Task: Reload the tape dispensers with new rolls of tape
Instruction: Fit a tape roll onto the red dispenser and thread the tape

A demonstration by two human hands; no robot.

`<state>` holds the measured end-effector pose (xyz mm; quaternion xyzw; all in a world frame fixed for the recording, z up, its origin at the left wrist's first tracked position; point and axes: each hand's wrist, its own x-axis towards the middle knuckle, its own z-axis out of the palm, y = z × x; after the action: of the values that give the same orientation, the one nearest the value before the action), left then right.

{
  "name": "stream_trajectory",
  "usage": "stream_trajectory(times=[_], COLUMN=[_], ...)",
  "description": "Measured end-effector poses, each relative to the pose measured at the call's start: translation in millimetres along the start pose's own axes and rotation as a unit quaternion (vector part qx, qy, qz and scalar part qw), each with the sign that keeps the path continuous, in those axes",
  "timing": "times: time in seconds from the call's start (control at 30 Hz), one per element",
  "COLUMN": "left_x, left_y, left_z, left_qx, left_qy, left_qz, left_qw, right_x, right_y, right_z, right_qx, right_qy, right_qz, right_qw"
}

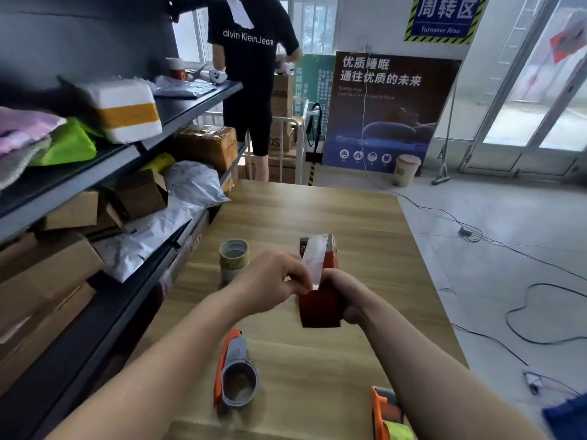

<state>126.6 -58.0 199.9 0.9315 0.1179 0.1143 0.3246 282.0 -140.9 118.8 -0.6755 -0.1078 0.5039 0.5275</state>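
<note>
A red tape dispenser [319, 308] stands on the wooden table [365, 223], and my right hand [343, 290] grips its right side. My left hand [273, 281] pinches the near end of a clear tape strip [313, 258] that runs up over the dispenser's top. To the left, two tape rolls [234, 260] sit stacked on the table. Closer to me lies an orange and grey dispenser [235, 366] on its side with a grey roll in it. Another orange dispenser [386, 411] shows at the bottom edge, partly behind my right arm.
Dark shelves [95, 173] with cardboard boxes and parcel bags run along the left of the table. A person in black [251, 74] stands at the table's far end. Cables [533, 312] trail over the floor on the right. A bin [406, 169] stands by a poster.
</note>
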Motion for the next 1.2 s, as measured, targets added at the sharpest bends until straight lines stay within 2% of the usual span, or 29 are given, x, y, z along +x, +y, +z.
stream_trajectory(times=[0.17, 0.27, 0.4, 0.57, 0.73, 0.83, 0.93, 1.2], left_x=[-30, -44, -57, -66, -68, -71, -78, -90], left_y=[-26, -34, -41, -43, -39, -33, -25, 5], left_z=[35, 53, 66, 87, 102, 111, 123, 154], left_qx=[0.025, 0.022, 0.033, -0.009, 0.053, 0.064, 0.084, 0.085], left_qy=[0.01, 0.032, 0.073, 0.088, 0.17, 0.186, 0.192, 0.141], left_qz=[0.026, 0.051, 0.077, 0.086, 0.108, 0.109, 0.082, -0.027], left_qw=[0.999, 0.998, 0.994, 0.992, 0.978, 0.974, 0.974, 0.986], right_x=[-21, -37, -54, -71, -83, -89, -95, -104], right_y=[13, 21, 30, 36, 37, 39, 44, 72], right_z=[23, 29, 30, 25, 19, 15, 9, -6], right_qx=[0.122, 0.159, 0.185, 0.215, 0.222, 0.24, 0.231, 0.253], right_qy=[-0.016, -0.019, -0.014, -0.027, -0.027, -0.025, -0.021, 0.005], right_qz=[0.036, 0.048, 0.044, 0.041, 0.046, 0.066, 0.073, 0.086], right_qw=[0.992, 0.986, 0.982, 0.975, 0.974, 0.968, 0.97, 0.964])
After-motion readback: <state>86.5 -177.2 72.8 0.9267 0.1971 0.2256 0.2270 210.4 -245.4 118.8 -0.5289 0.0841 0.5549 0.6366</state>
